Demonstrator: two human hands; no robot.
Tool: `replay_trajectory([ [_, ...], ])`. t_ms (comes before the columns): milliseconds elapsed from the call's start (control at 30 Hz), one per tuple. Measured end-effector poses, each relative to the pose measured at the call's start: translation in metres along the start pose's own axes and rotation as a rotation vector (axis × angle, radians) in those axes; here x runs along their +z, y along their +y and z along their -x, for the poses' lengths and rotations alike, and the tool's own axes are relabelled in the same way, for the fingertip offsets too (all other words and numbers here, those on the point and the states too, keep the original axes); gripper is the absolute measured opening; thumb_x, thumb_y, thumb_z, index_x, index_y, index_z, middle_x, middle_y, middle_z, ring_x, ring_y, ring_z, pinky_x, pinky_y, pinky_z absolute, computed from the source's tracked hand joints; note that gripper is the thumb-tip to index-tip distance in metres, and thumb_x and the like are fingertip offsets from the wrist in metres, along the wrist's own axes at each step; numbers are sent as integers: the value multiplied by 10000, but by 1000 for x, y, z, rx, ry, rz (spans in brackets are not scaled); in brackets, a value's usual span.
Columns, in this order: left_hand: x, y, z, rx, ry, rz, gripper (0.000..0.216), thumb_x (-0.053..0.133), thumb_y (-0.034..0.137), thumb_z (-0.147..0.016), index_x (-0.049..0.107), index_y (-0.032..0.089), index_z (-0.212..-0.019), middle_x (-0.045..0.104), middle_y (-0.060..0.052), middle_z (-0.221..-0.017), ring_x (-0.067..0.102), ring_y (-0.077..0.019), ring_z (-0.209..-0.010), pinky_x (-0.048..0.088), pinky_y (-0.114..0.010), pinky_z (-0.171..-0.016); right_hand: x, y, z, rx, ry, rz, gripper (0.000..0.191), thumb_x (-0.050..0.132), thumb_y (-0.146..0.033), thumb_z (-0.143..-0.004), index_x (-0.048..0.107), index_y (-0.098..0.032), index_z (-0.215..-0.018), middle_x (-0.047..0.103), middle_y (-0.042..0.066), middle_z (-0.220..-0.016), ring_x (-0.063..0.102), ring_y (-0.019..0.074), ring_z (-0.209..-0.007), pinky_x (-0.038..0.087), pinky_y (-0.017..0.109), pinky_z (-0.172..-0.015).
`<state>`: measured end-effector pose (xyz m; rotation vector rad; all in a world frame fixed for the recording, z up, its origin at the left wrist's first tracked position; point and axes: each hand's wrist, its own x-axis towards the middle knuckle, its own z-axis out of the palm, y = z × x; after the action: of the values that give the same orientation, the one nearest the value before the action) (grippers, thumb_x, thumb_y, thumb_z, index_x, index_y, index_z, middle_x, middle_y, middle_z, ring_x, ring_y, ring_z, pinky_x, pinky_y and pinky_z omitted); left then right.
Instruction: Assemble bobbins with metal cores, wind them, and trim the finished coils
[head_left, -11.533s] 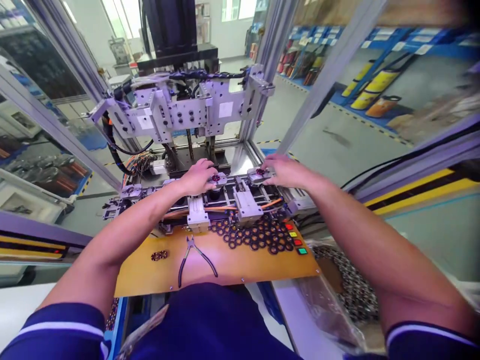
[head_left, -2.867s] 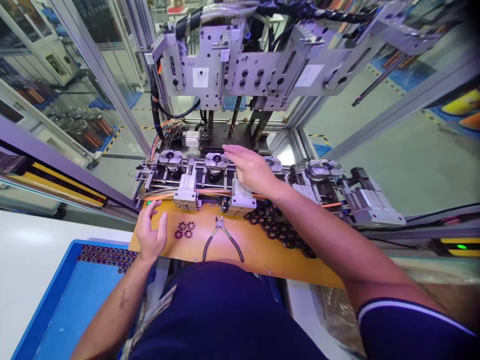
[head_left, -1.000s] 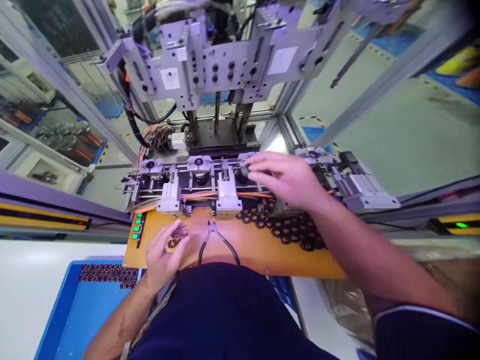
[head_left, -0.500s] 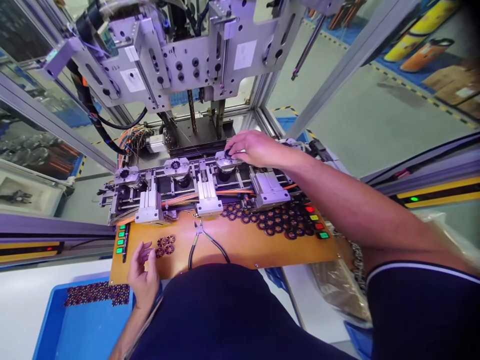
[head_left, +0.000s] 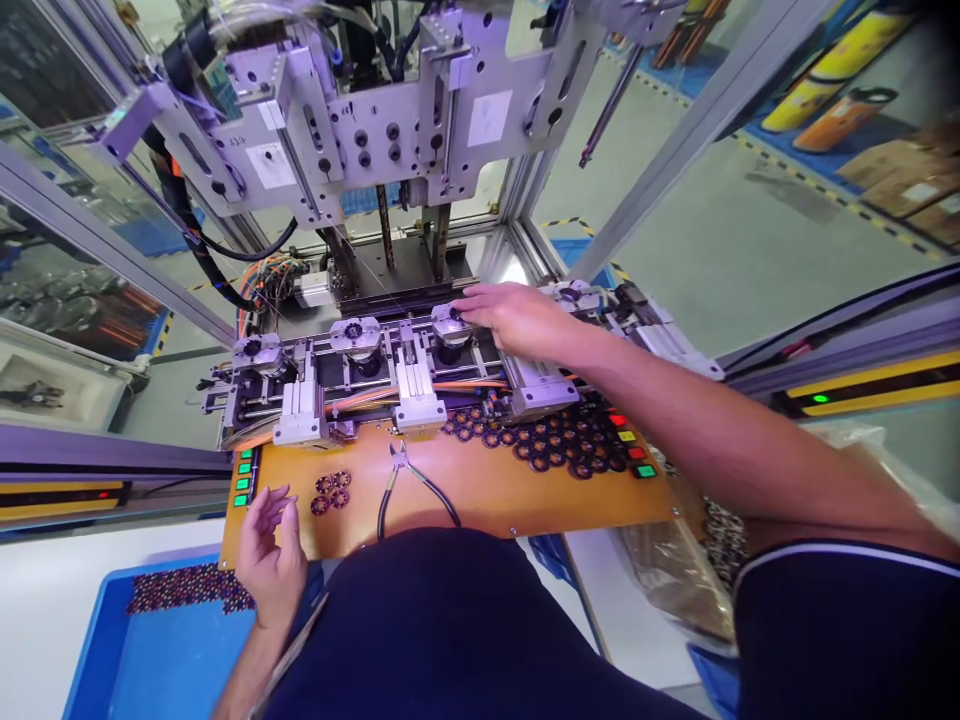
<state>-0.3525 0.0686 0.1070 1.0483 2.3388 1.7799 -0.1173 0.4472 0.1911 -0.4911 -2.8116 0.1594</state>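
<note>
My right hand (head_left: 510, 315) reaches over the third metal fixture (head_left: 448, 322) from the left, fingers stretched out beside a dark ring-shaped core (head_left: 455, 313) seated in it. My fingertips are at the core's right edge; contact is hard to make out and the thumb is partly hidden. My left hand (head_left: 271, 550) hovers palm up at the board's left edge, fingers loosely curled and apart, holding nothing. Several copper-wound ring cores (head_left: 330, 492) lie to its right. Dark ring cores also sit in the leftmost fixture (head_left: 255, 350) and the second fixture (head_left: 355, 335).
Side cutters (head_left: 400, 460) lie with handles toward me on the orange board (head_left: 480, 500). Many dark rings (head_left: 551, 440) cluster at the right, near lit buttons (head_left: 637, 453). A blue tray (head_left: 161, 650) stands lower left. The machine's metal head (head_left: 382, 140) hangs above the fixtures.
My right hand has drawn slightly right and toward me, its fingers straightening off the core, which stays in the fixture. My left hand has shifted a little left.
</note>
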Motion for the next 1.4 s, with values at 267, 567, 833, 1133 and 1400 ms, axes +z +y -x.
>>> replay_trajectory([
  [267, 3, 19, 1, 85, -30, 14, 383, 677, 271, -849, 609, 150, -1206, 719, -98, -1006, 714, -165, -856, 595, -319, -796, -11, -42, 31, 132, 202, 36, 447, 459, -15, -841, 667, -116, -1225, 599, 109, -1352, 549, 261, -1282, 479, 467, -1076],
  [567, -1, 16, 24, 157, -203, -118, 232, 681, 302, -844, 704, 157, -1024, 753, -84, -924, 721, -188, -824, 589, -351, -819, 46, -127, 189, 419, 498, -27, 158, 592, -169, -891, 716, -178, -989, 717, 95, -943, 664, 234, -917, 570, 417, -847],
  [833, 23, 49, 8, 259, -416, -42, 179, 708, 180, -819, 719, 155, -996, 753, -75, -891, 711, -176, -804, 559, -315, -777, 99, -131, 208, 576, 377, -159, 196, 546, -140, -882, 741, -152, -856, 651, 176, -1193, 545, 356, -1218, 499, 570, -938],
  [1133, 58, 134, 13, -201, -1243, 411, 478, 637, 380, -885, 602, 129, -1290, 741, -97, -934, 700, -159, -774, 568, -261, -700, 17, -213, 149, 251, 590, -680, 130, 650, -133, -873, 724, -233, -909, 618, 77, -1280, 597, 225, -1193, 542, 406, -978],
  [1400, 45, 137, 18, 264, -839, 207, 296, 678, 253, -860, 686, 177, -1146, 743, -87, -946, 694, -177, -816, 575, -304, -746, 15, -232, 120, 272, 531, -1139, 169, 657, -193, -878, 712, -303, -993, 660, 65, -1225, 641, 238, -1143, 574, 427, -949],
])
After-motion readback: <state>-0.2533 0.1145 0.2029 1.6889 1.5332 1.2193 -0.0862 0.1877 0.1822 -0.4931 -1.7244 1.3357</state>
